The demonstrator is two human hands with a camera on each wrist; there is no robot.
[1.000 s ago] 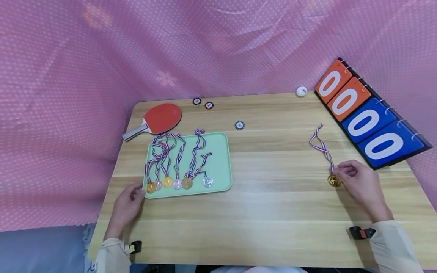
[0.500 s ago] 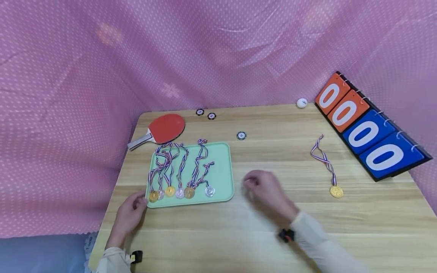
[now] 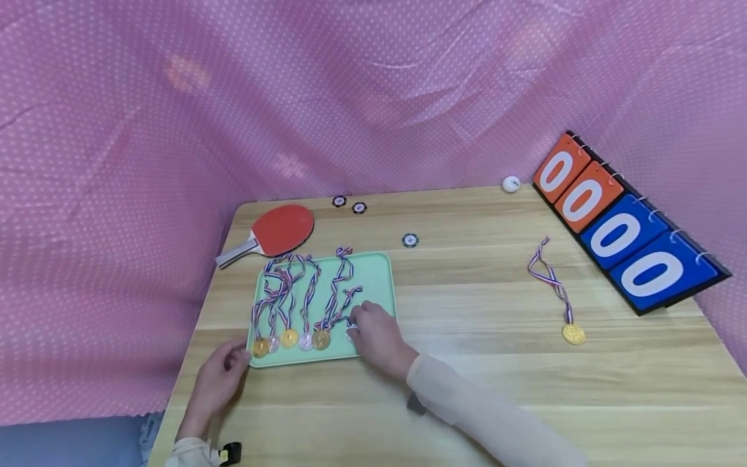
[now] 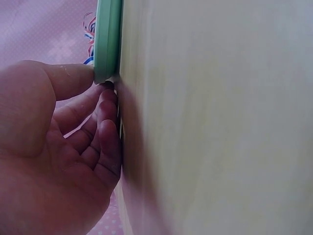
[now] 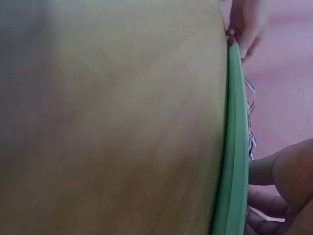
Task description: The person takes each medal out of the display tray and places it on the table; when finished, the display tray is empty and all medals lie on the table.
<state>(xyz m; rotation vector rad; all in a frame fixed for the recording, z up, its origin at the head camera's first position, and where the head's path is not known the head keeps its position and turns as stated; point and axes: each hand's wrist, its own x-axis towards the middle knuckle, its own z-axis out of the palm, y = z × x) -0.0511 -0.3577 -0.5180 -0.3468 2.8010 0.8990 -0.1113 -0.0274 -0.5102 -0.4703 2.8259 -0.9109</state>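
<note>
On the left of the table lies a light green tray (image 3: pixel 379 272) with several medals on striped ribbons. My left hand (image 3: pixel 216 379) pinches its near left corner; in the left wrist view the thumb (image 4: pixel 73 81) is against the rim with the other fingers curled below. My right hand (image 3: pixel 379 334) reaches over the tray's right side, fingertips at a silver medal (image 3: pixel 351 333) and partly covering it. The tray wall (image 5: pixel 234 161) hides those fingertips in the right wrist view, so I cannot tell their grip. A gold medal (image 3: pixel 573 334) lies apart on the right.
A red table tennis bat (image 3: pixel 284 230) lies behind the tray. Poker chips (image 3: pixel 410 240) are scattered toward the back, and a white ball (image 3: pixel 510 184) sits at the far edge. A flip scoreboard (image 3: pixel 618 233) showing zeros stands at the right. Pink cloth (image 3: pixel 379 97) hangs behind.
My right hand has let go of the gold medal on the right and moved left to the silver medal on the tray. My left hand stays at the tray corner.
</note>
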